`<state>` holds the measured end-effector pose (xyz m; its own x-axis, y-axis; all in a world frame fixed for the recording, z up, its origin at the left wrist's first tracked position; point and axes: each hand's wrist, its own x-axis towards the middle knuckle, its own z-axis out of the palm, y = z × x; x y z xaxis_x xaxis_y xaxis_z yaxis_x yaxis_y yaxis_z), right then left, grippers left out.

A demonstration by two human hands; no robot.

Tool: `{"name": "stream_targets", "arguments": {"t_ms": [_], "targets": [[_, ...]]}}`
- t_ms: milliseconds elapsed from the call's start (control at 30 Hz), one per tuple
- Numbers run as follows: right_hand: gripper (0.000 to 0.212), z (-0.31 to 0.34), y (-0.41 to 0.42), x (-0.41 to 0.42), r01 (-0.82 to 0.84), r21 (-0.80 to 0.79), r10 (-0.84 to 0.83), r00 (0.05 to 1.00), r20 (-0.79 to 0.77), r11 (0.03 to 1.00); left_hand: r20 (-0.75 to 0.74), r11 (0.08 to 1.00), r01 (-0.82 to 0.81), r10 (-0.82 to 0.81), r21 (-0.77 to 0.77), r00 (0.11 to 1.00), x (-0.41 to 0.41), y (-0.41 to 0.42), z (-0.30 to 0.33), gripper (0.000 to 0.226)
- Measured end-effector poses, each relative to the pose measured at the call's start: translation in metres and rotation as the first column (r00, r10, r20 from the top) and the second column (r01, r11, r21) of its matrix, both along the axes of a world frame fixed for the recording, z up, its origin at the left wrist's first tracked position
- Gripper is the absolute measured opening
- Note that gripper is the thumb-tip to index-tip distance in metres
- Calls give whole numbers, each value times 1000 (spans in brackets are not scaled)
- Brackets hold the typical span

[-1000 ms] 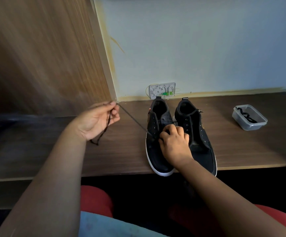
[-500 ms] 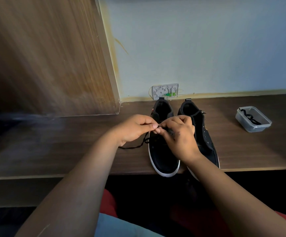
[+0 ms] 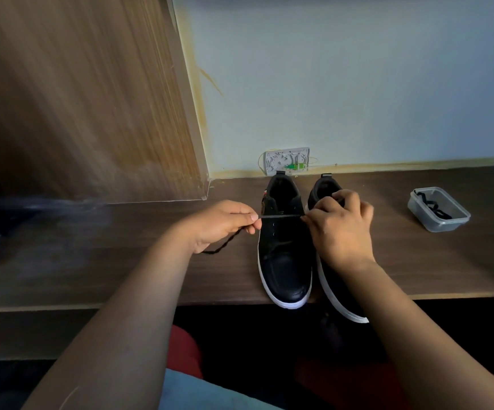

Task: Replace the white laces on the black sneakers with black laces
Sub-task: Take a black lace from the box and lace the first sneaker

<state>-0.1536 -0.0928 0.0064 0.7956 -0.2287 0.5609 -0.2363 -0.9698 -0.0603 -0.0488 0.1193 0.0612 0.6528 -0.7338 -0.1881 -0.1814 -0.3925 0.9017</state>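
Wooden shelf (image 3: pixel 121 276) carries two black sneakers (image 3: pixel 284 255), toes toward person, side by side. Clear tub (image 3: pixel 438 210) at right, well apart, holds dark lace. Left hand (image 3: pixel 222 223) and right hand (image 3: pixel 337 226) each pinch black lace (image 3: pixel 281 216), taut across left sneaker's eyelets; loose tail trails under left hand.

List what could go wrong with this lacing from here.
1. The black lace is stretched taut between the left hand and right hand; a hard tug could pull it out of the eyelets.
2. Both sneakers' toes overhang the shelf edge; pulling might drag the left sneaker off.
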Motion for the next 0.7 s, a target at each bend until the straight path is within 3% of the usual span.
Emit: {"name": "stream_targets", "arguments": {"t_ms": [100, 200, 300, 400, 567, 633, 700], "targets": [[23, -3, 4, -1, -1, 42, 3, 999, -40, 999, -99, 998, -19, 13, -55, 995, 1, 1, -3, 22], [44, 7, 29, -1, -180, 116, 176, 984, 42, 977, -101, 998, -7, 1, -58, 995, -3, -6, -4, 24], [26, 14, 47, -3, -282, 63, 269, 949, 163, 957, -106, 997, 32, -39, -66, 994, -6, -11, -2, 27], [17, 12, 35, -3, -181, -13, 181, 972, 150, 983, -126, 997, 26, -36, -76, 991, -5, -6, 2, 23], [14, 7, -1, -3, 44, 12, -43, 998, -53, 999, -174, 992, -8, -14, -125, 985, 2, 6, 3, 17], [20, 8, 3, -4, 19, 50, -15, 998, -67, 999, -182, 994, -7, -13, -105, 983, 2, 5, 1, 18], [40, 12, 19, -3, -106, 134, 110, 994, -24, 985, -185, 995, 9, -27, -97, 982, -1, 2, 0, 19]]}}
